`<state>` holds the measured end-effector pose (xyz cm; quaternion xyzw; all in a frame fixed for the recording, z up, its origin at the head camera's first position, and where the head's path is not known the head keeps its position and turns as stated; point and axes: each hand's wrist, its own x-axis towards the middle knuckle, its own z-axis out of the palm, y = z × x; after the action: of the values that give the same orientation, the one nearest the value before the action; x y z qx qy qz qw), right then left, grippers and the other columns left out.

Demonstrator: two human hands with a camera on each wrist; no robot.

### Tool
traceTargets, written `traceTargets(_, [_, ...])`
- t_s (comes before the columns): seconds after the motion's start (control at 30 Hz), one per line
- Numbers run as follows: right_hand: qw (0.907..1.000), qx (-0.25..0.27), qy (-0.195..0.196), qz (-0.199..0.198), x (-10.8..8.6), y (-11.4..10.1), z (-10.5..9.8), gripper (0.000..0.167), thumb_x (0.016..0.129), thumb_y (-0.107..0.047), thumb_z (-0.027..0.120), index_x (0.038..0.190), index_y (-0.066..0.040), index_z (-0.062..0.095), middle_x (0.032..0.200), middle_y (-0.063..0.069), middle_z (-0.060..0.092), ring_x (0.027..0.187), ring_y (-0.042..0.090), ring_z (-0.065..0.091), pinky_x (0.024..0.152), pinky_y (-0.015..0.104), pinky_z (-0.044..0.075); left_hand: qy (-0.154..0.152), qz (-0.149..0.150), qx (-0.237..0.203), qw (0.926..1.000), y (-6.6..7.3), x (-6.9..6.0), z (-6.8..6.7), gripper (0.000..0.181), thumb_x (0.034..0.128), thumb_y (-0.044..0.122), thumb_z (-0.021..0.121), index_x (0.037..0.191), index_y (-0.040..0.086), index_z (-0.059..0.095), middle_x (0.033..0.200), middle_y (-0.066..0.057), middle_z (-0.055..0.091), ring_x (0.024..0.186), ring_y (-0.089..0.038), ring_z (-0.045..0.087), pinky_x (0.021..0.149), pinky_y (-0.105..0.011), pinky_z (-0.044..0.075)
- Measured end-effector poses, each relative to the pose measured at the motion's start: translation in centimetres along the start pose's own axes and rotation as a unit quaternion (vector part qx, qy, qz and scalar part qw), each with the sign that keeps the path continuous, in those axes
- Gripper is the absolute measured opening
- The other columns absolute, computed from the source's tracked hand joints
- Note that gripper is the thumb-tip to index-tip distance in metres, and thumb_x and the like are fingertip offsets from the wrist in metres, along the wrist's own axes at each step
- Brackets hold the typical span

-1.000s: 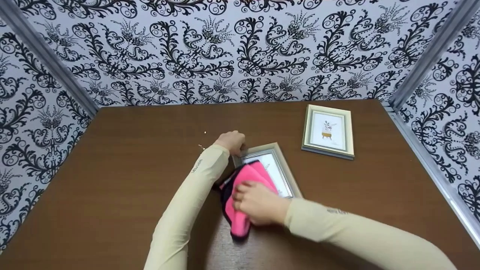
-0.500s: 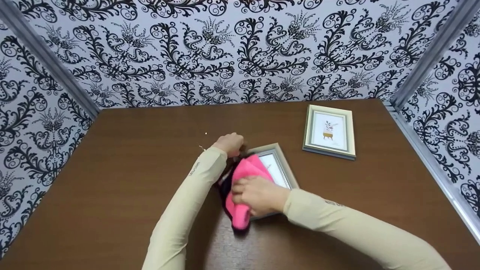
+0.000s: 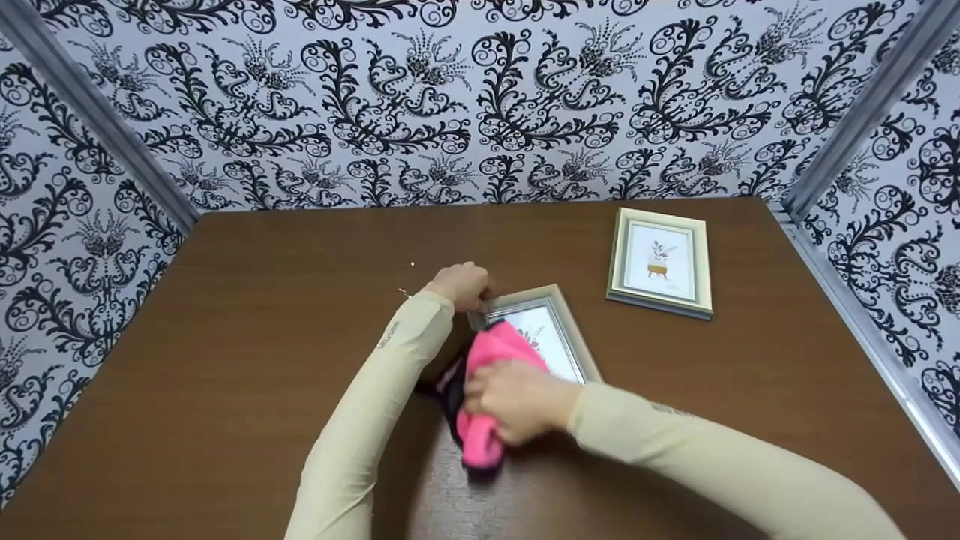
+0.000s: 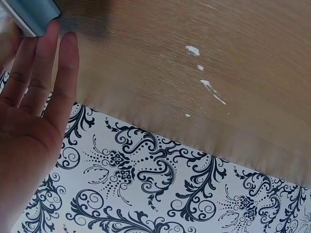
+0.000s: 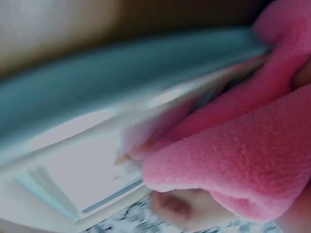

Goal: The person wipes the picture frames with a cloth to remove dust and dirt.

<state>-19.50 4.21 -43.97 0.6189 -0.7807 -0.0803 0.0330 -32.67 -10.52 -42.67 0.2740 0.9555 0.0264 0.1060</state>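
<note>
A picture frame [image 3: 574, 334] with a pale border and glass front lies at an angle on the table in the head view. My left hand [image 3: 459, 286] holds its far left corner; in the left wrist view the fingertips touch the underside of the frame's corner [image 4: 36, 17]. My right hand [image 3: 517, 399] grips a bunched pink cloth [image 3: 506, 343] with a black edge and presses it on the glass. The cloth covers the frame's left and lower part. Folds of the pink cloth [image 5: 228, 155] lie over the frame [image 5: 126, 68] in the right wrist view.
A second picture frame [image 3: 660, 259] with a plant print lies at the back right of the brown table [image 3: 262, 322]. Small white marks [image 4: 193, 50] dot the tabletop beyond the left hand. Patterned walls [image 3: 450, 97] enclose the back and sides.
The right hand with the cloth moved slightly up the glass, then back down toward the near left, uncovering more of the print. The left hand stays at the frame's corner.
</note>
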Motion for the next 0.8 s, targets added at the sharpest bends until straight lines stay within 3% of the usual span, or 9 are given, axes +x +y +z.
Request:
traceTargets(0.1, [0.9996,-0.002,0.006,0.029,0.7,1.6,0.6,0.037,0.076,-0.027,0.068,0.111,-0.016,0.068,0.115,0.0,0.065,0.112,0.021,0.056,0.101,0.038,0.039,0.003,-0.006,0.009,0.9999,0.2,0.2,0.1,0.006,0.0823,0.01,0.07,0.087,0.007,0.07,0.102,-0.015,0.066,0.101,-0.033,0.06,0.079,-0.05,0.051])
traceTargets(0.27, [0.9993,0.0,0.029,0.025,0.2,2.2,1.2,0.038,0.076,-0.025,0.068,0.112,-0.013,0.067,0.117,0.003,0.065,0.116,0.023,0.054,0.103,0.037,0.037,0.007,0.012,0.005,0.9999,0.5,0.5,0.3,0.007,0.084,0.006,0.066,0.089,0.008,0.07,0.103,-0.016,0.066,0.099,-0.035,0.06,0.078,-0.05,0.051])
traceTargets(0.47, [0.9982,0.024,0.042,-0.036,-1.7,0.0,0.7,0.037,0.069,-0.02,0.073,0.104,-0.013,0.067,0.11,0.001,0.062,0.109,0.02,0.054,0.098,0.033,0.041,0.019,0.027,-0.011,0.9994,-0.1,0.3,0.4,0.006,0.08,0.012,0.074,0.084,0.01,0.07,0.09,-0.009,0.067,0.091,-0.03,0.062,0.074,-0.048,0.052])
traceTargets(0.63, [0.9913,0.049,0.071,-0.1,-3.6,-1.5,0.1,0.034,0.069,-0.017,0.072,0.102,-0.014,0.067,0.112,0.002,0.062,0.116,0.021,0.053,0.104,0.031,0.036,0.039,0.025,-0.04,0.9981,-0.7,-0.2,0.9,0.01,0.0789,0.013,0.077,0.088,0.009,0.073,0.089,-0.007,0.068,0.089,-0.029,0.062,0.075,-0.047,0.052])
traceTargets(0.8, [0.9842,0.066,0.12,-0.113,-5.5,-1.1,-0.1,0.034,0.073,-0.008,0.071,0.106,-0.015,0.067,0.119,0.002,0.063,0.121,0.021,0.053,0.108,0.034,0.032,0.069,0.043,-0.079,0.9935,-1.1,-1.1,1.4,0.01,0.0854,0.014,0.072,0.09,0.006,0.075,0.088,-0.007,0.071,0.084,-0.026,0.064,0.078,-0.043,0.052])
